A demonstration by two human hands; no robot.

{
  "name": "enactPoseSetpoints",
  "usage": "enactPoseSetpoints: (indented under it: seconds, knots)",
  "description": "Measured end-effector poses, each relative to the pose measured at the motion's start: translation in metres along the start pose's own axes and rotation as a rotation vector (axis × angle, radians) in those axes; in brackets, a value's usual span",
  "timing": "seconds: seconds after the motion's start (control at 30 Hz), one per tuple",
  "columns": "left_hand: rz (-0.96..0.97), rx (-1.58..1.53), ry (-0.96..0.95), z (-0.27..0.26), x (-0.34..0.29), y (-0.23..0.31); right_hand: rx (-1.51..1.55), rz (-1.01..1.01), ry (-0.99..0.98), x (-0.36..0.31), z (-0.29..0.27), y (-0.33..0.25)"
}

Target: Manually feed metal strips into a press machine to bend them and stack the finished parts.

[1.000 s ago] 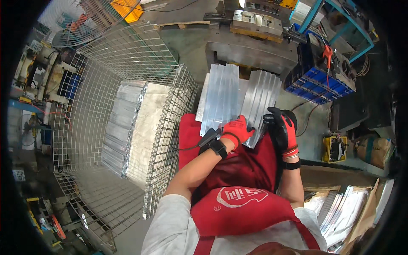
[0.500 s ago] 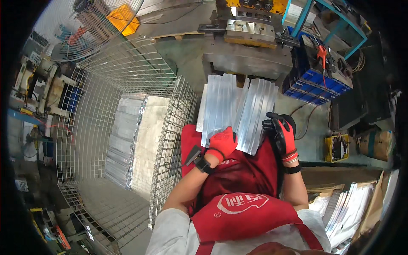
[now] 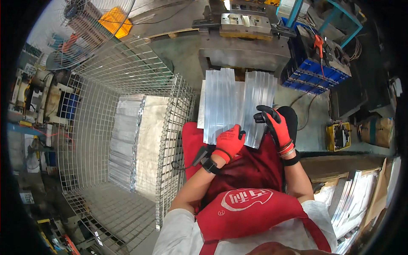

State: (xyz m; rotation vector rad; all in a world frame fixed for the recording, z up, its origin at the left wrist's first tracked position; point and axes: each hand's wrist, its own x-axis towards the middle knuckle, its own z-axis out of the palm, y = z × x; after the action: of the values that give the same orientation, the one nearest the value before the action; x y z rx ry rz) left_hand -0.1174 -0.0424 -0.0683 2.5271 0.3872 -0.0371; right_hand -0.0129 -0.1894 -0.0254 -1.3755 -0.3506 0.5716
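Two groups of long, ribbed silvery metal strips lie before me, a left stack [image 3: 219, 100] and a right stack [image 3: 260, 95], side by side with a gap between them. My left hand [image 3: 230, 141], in a red glove with dark fingertips, is closed over the near end of the strips by the gap; what its curled fingers hold is hidden. Beside the right stack's outer edge is my right hand [image 3: 276, 126], in a red and black glove. Its thumb and fingers are bent but apart, with nothing visible between them.
A wire mesh cage [image 3: 163, 170] on the left contains stacked metal strips [image 3: 125, 144] and a pale sheet [image 3: 151, 146]. Ahead stands a machine bed with a metal die block [image 3: 246, 23]. Blue crates [image 3: 312, 74] and a yellow basket [image 3: 338, 137] are to the right.
The right stack has turned from a slant to nearly parallel with the left one. My left hand has shifted right and my right hand slightly left and away from me. The view has shifted slightly.
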Motion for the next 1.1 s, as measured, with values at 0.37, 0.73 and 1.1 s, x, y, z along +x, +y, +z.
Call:
enactPoseSetpoints:
  seconds: [0.37, 0.73, 1.1]
  knots:
    - [0.053, 0.029, -0.035, -0.003, -0.008, 0.007, 0.050, 0.002, -0.019, 0.005, 0.002, 0.012]
    - [-0.100, 0.092, -0.249, 0.010, -0.004, 0.025, 0.022, 0.000, 0.036, 0.002, 0.001, 0.014]
    - [0.028, -0.162, 0.104, 0.002, -0.006, 0.025, 0.035, -0.013, 0.082, -0.002, -0.006, 0.016]
